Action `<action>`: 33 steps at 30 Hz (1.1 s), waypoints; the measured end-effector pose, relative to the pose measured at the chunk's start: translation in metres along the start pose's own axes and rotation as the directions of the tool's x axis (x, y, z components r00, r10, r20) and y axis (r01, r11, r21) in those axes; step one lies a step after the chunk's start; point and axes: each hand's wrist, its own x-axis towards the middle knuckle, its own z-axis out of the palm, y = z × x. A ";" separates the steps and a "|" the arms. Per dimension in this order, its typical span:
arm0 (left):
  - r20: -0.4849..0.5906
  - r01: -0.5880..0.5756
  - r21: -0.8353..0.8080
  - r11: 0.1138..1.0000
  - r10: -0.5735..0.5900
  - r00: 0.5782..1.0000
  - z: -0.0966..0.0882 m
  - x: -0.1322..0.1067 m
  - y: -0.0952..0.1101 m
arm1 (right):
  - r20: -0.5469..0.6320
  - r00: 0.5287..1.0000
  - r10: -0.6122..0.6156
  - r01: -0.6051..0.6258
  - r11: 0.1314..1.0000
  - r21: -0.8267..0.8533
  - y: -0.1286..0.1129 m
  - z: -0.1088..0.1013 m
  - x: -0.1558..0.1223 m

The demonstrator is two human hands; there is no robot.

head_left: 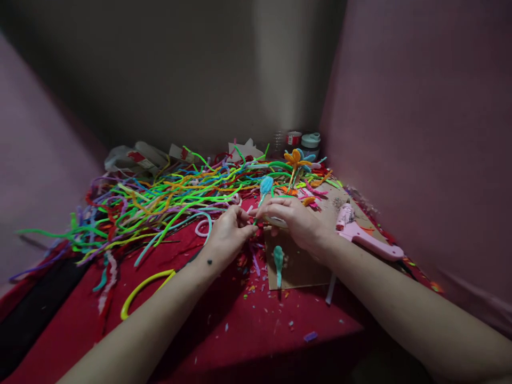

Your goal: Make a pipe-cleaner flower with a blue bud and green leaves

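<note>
My left hand [230, 230] is closed, thumb and fingers pinching the green lower end of a pipe cleaner stem. A light blue fuzzy pipe cleaner bud [266, 186] stands upright at its top. Facing it, my right hand [295, 221] is also closed, its fingertips at the same stem. Under its fingers shows the edge of a pale ring that looks like a roll of tape [276, 221]; how it is held is partly hidden. Below the hands, a teal pipe cleaner bud [278, 258] lies on a cardboard sheet [298, 269].
Many coloured pipe cleaners [192, 186] are heaped at the back left. An orange pipe cleaner flower [296, 160] rises behind my right hand. A pink glue gun [372, 242] lies at the right, yellow-handled scissors [138, 290] by my left forearm. Scraps dot the red cloth [228, 330].
</note>
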 end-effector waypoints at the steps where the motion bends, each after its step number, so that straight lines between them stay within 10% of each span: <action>1: 0.060 0.049 -0.027 0.998 -0.047 0.997 0.000 0.001 0.002 | 0.001 1.000 -0.006 0.006 1.000 0.002 0.000 0.000 0.000; 5: 0.182 0.079 -0.009 0.997 -0.076 0.980 -0.004 -0.001 0.009 | 0.004 0.999 -0.051 0.051 0.999 0.005 0.002 0.000 0.001; 26: 0.044 0.115 -0.242 0.964 -0.107 0.993 -0.018 -0.012 0.015 | 0.054 0.983 -0.178 0.182 0.979 -0.093 -0.001 -0.001 -0.001; 33: 0.000 0.111 -0.359 0.927 -0.119 0.993 -0.020 -0.012 0.015 | 0.035 0.999 -0.011 0.016 0.988 -0.153 0.000 0.003 -0.001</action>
